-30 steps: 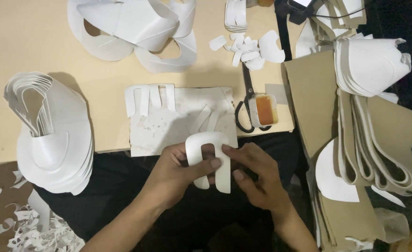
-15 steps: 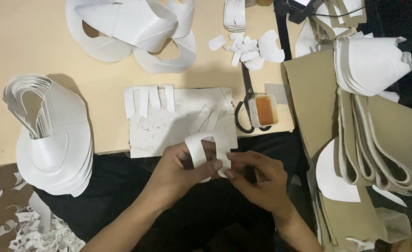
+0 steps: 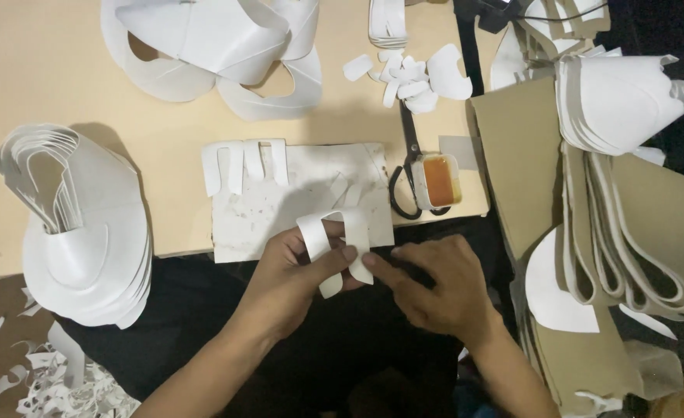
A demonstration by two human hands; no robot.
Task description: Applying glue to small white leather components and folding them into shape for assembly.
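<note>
While pinched between thumb and fingers of the left hand (image 3: 295,271), white curved U-shaped cut piece (image 3: 340,246) held just over near edge of tan table (image 3: 71,85), likely to steady it. Right hand (image 3: 435,286), fingertips closed on piece's right strip, apparently folding it. Just beyond, scuffed white work board (image 3: 280,209); right of that, black-handled scissors (image 3: 409,166) beside small pot of orange glue (image 3: 439,179).
</note>
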